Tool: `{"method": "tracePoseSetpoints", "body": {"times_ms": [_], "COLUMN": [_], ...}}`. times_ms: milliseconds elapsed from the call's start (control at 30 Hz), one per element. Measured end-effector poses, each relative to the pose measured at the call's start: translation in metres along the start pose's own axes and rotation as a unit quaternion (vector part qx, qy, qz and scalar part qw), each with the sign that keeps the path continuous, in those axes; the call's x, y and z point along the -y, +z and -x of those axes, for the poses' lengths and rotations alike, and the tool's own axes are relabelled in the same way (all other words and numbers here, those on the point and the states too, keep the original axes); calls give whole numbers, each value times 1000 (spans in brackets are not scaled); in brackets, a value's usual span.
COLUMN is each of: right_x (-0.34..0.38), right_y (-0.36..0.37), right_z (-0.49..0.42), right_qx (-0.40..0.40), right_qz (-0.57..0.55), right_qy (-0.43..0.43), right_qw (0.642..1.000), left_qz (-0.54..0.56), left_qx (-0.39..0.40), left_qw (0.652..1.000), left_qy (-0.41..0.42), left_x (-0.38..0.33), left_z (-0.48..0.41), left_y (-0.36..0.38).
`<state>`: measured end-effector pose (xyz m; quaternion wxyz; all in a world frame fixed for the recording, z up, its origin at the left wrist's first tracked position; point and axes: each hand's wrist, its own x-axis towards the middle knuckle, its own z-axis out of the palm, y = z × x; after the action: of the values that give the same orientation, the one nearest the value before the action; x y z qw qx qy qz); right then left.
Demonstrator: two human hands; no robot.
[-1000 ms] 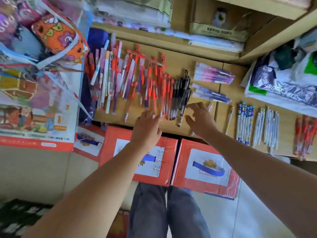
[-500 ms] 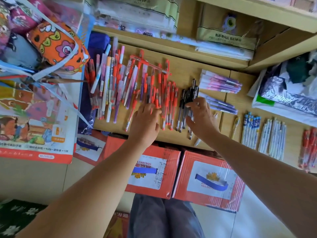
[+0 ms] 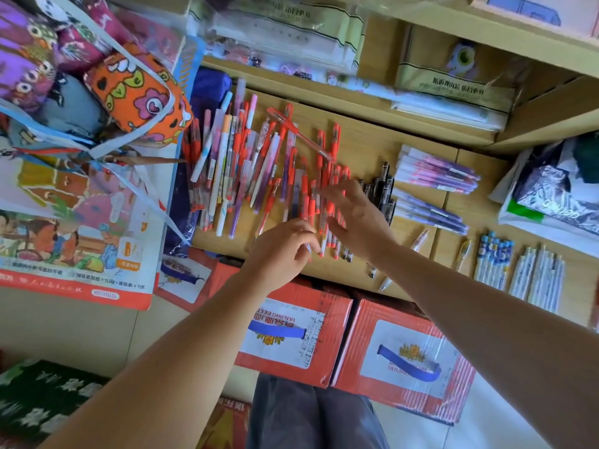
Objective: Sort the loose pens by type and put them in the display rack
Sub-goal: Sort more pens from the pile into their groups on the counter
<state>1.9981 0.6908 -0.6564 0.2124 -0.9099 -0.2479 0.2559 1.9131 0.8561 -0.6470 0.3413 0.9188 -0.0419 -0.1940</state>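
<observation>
Under the right hand (image 3: 356, 218), spread wide, lie the red pens (image 3: 304, 186), while the left hand (image 3: 282, 251) curls beside their near ends; I cannot tell if it holds one.

A small stationery shop, seen from above. A wooden desk (image 3: 356, 134) carries dozens of loose pens (image 3: 291, 176) beside neat same-type batches: purple pens (image 3: 434, 171) and blue-and-white pens (image 3: 494, 260). Plastic-wrapped stock (image 3: 278, 27) fills the shelf behind. At the left, a clear bag holds patterned pencil cases (image 3: 136, 95) above a packaged children's book set (image 3: 74, 241). Red cartons (image 3: 291, 328) stand below.
</observation>
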Motion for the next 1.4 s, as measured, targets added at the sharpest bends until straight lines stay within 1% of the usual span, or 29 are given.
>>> {"method": "tracePoseSetpoints", "body": {"times_ms": [33,100,200,300,400,500,567,633,700,800,933,1000,1100,1200,1267,1400], "right_x": [4,11,12,5,2,13,24,34,41,48,55,62,73,74,71,71], "right_y": [2,6,11,10,8,7,11,17,23,27,30,32,38,40,38,38], "right_z": [-2,-5,-5,0,2,-1,-5,-10,-15,-18,-27,-32,-40,-45,-45,-47], "right_qx": [27,73,73,54,45,30,32,54,84,86,90,89,69,48,44,30], "right_qz": [13,68,120,107,75,33,15,25,72,121,124,113,42,-16,-12,14], "right_qy": [-28,-44,-40,-39,-37,-36,-34,-9,31,84,140,167,224,272,283,266], "right_qw": [999,994,989,992,995,998,999,998,993,985,978,975,971,961,958,963], "left_qz": [-4,-3,18,9,-16,-84,-122,-140,-139,-121,-129,-120,-158,-191,-199,-193], "left_qx": [-3,-13,-27,-33,-56,-26,-7,8,12,-36,-103,-121,-95,-61,-44,-24], "left_qw": [1000,1000,999,999,995,987,982,980,980,982,975,971,955,945,944,948], "left_qy": [-5,-15,-23,-28,-82,-133,-142,-141,-140,-144,-147,-169,-234,-257,-259,-254], "left_x": [1,2,2,2,6,10,13,16,20,26,41,47,57,66,72,76], "left_z": [0,0,5,11,15,17,18,19,20,22,23,21,18,15,13,4], "left_y": [1,3,4,5,7,8,7,7,7,1,-16,-27,-37,-41,-43,-43]}}
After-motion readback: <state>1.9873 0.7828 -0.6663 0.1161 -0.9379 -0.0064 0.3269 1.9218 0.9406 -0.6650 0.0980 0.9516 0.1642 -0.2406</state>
